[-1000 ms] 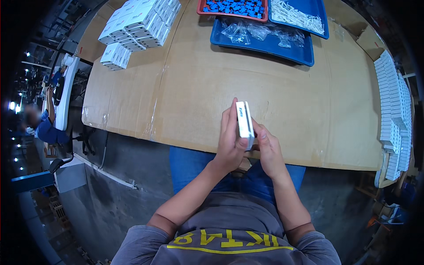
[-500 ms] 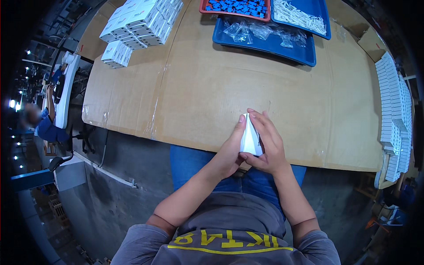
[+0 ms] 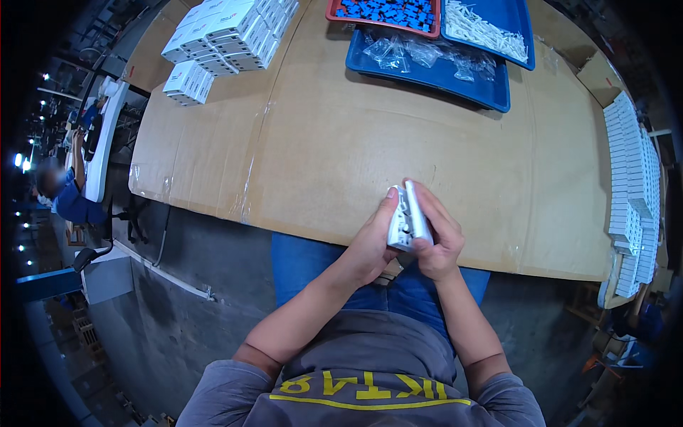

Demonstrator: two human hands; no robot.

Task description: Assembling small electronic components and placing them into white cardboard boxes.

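Wht case [image 3: 417, 220] btwn L hand [image 3: 371, 246], R hand [image 3: 442, 245].

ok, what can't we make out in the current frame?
All in the head view:
White plastic casing: outer sides, mostly covered by the left hand and right hand.
Casing's inner parts: too small to identify.
Red tray: far end, cut off by the top edge.
Lower blue tray: back, hidden by the red tray and upper blue tray.
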